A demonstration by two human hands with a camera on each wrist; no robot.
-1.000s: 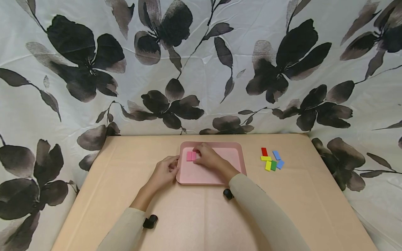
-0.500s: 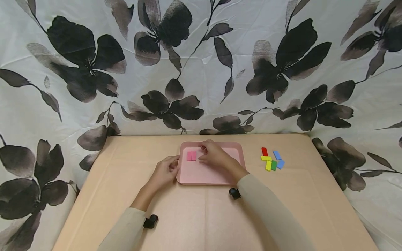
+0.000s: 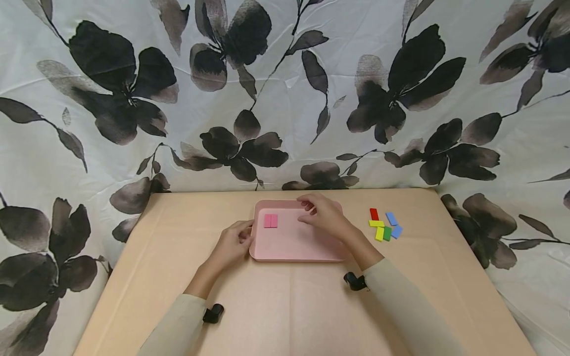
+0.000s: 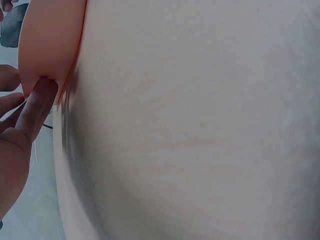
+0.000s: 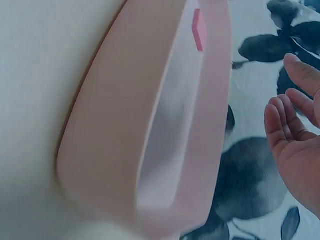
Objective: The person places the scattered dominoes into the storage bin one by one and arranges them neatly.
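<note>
A pink tray lies on the tan table, and two pink tiles sit side by side in its far left part. My left hand rests against the tray's left rim, with a finger touching the edge. My right hand hovers over the tray's far right part, fingers relaxed and holding nothing; the right wrist view shows its empty palm beside the tray and a pink tile.
A cluster of small coloured tiles, red, yellow, green and blue, lies on the table right of the tray. A flower-print cloth hangs behind the table and drapes past both sides.
My right hand let go of the pink tiles and drew away to the right across the tray. The left hand stayed at the tray's left rim.
</note>
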